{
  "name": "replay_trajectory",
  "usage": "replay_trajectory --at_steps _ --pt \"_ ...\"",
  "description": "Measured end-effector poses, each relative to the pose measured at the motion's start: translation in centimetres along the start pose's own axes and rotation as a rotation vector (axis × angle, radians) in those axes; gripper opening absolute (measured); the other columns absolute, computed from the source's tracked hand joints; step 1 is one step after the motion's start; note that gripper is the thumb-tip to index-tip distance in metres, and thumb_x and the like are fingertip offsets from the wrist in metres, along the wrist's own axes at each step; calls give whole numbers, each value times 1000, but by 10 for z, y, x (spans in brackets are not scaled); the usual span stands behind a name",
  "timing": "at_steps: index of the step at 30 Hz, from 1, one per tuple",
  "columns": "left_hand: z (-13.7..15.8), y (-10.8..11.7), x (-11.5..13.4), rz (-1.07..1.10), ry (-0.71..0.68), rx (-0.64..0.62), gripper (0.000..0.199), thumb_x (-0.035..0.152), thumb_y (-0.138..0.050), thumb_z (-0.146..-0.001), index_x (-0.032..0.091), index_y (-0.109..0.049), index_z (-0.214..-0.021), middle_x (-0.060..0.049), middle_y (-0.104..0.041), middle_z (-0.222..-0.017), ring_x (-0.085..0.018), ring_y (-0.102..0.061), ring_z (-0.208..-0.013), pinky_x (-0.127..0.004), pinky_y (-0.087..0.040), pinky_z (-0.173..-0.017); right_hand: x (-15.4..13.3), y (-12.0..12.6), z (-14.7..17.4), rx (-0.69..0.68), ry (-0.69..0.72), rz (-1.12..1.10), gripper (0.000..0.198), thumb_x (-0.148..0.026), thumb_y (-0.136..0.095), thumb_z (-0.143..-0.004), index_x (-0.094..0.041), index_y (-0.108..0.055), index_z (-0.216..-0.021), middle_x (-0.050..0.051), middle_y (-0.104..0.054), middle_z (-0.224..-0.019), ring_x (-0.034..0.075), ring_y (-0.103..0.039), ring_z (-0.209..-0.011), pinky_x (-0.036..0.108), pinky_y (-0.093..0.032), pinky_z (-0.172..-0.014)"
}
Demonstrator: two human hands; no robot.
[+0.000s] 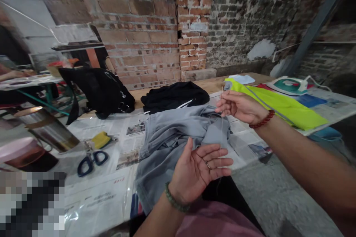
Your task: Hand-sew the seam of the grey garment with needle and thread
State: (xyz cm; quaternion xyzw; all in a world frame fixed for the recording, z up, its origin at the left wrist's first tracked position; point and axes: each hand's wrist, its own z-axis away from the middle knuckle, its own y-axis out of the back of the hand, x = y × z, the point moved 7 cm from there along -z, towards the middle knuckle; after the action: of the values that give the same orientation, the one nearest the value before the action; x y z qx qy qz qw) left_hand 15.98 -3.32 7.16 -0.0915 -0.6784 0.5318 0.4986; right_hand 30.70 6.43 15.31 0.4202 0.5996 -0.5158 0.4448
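Note:
My right hand [236,105] is raised above the grey garment, its thumb and fingers pinched on a threaded needle [222,89], which shows as a thin sliver above the fingertips. From there a pale thread [222,129] hangs straight down past the fingers of my left hand [203,166]. That left hand is palm up with the fingers stretched out, and holds nothing I can see. Beneath and behind both hands lies the crumpled grey garment [164,133], draped over the table's near edge. A dark thread end dangles below the left hand.
Blue-handled scissors [91,161] and a yellow sponge-like piece [100,140] lie left on newspaper under clear plastic [100,192]. A metal tumbler [51,129], a pink-lidded jar [25,153], a black bag [100,92], black cloth [172,94], a neon vest [283,105] and an iron [289,85] surround them.

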Motion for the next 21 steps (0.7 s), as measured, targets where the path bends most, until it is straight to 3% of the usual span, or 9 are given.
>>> replay_trajectory --at_steps 7,17,21 --pt "3 -6 -4 28 44 -33 68 59 -19 -84 9 -64 -96 -17 -65 -103 -29 -60 -96 -45 -40 -86 -24 30 -5 121 64 30 20 -10 -36 -88 -16 -49 -74 3 -65 -64 14 -65 -57 21 -51 -44" --pt "7 2 -8 29 54 -24 69 60 -19 -84 8 -64 -96 -18 -64 -103 -31 -60 -96 -46 -39 -87 -30 80 -24 362 28 -7 31 -13 -32 -90 -15 -53 -67 1 -63 -56 13 -64 -55 22 -52 -47" --pt "7 5 -9 21 53 -26 70 60 -18 -84 8 -63 -96 -18 -64 -103 -31 -59 -98 -46 -38 -88 -36 93 -23 462 26 14 36 -10 -28 -89 -11 -54 -64 2 -63 -55 10 -63 -53 23 -50 -57"
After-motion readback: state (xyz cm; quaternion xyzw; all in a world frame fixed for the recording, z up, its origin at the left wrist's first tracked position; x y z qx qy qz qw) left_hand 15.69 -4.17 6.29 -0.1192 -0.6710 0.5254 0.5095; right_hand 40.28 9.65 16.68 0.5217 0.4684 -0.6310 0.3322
